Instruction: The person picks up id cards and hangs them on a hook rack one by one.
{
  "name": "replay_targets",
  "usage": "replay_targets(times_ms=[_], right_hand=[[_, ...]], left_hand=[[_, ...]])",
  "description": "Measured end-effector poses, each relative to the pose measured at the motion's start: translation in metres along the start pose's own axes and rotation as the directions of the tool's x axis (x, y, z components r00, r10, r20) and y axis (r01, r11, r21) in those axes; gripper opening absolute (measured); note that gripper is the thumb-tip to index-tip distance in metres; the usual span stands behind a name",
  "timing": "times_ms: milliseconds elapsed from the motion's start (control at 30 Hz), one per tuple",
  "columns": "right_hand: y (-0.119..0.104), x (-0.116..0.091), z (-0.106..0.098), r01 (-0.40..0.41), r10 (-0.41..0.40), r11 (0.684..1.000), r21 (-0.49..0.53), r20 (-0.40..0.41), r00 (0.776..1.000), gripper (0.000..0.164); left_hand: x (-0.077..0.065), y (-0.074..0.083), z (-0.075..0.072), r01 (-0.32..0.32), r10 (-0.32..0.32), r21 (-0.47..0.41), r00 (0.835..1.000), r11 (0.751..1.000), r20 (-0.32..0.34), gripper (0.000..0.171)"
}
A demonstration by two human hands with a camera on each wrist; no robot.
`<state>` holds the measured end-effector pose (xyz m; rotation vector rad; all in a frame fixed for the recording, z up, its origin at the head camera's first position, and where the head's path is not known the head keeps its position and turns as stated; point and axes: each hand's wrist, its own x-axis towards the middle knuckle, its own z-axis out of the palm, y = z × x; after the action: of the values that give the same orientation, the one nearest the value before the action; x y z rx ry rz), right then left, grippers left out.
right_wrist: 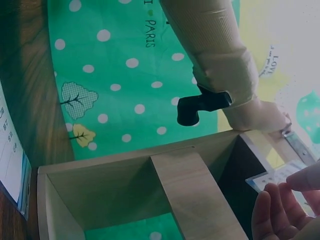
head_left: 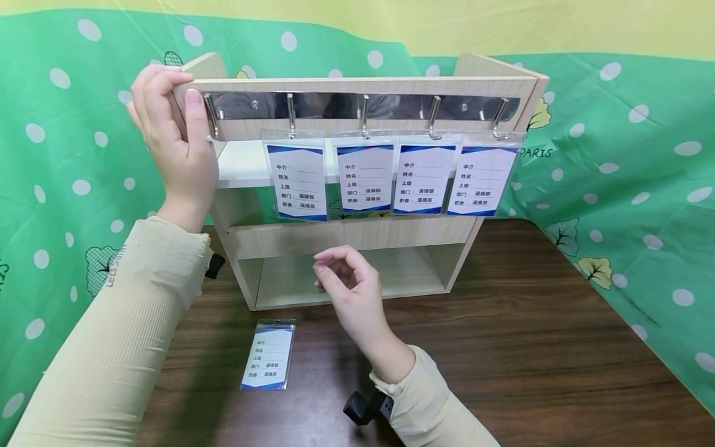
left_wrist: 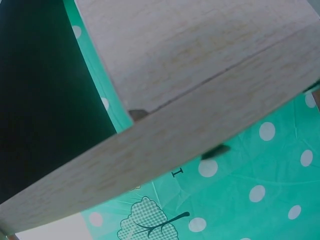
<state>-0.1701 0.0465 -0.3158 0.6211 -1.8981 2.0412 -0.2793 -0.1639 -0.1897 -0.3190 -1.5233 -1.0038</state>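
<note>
At the upper left corner of a pale wooden rack (head_left: 357, 239), my left hand (head_left: 179, 136) grips the board, its thumb on the front and its fingers behind. A metal strip with several hooks (head_left: 365, 115) runs along the rack's top board. Badge cards in clear sleeves, such as this badge card (head_left: 363, 177), hang from all but the leftmost hook (head_left: 211, 118). My right hand (head_left: 354, 292) hovers before the lower shelf, loosely curled, thumb near the fingertips, holding nothing visible. Another badge card (head_left: 268, 357) lies face up on the table, left of that hand.
The rack stands on a dark wooden table (head_left: 536, 329). Behind it and at both sides hangs a green dotted cloth (head_left: 625, 143). In the left wrist view a pale wooden board (left_wrist: 165, 145) crosses the picture; the left hand is out of that view.
</note>
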Motion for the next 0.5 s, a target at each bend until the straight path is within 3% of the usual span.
replay_targets(times_ms=[500], right_hand=[[-0.001,-0.0059,0.0033,0.006,-0.006,1.0,-0.001,0.021,1.0,0.01]], left_hand=[[-0.0002,0.0008,-0.0004,0.024,-0.024,-0.01,1.0,1.0,0.003,0.024]])
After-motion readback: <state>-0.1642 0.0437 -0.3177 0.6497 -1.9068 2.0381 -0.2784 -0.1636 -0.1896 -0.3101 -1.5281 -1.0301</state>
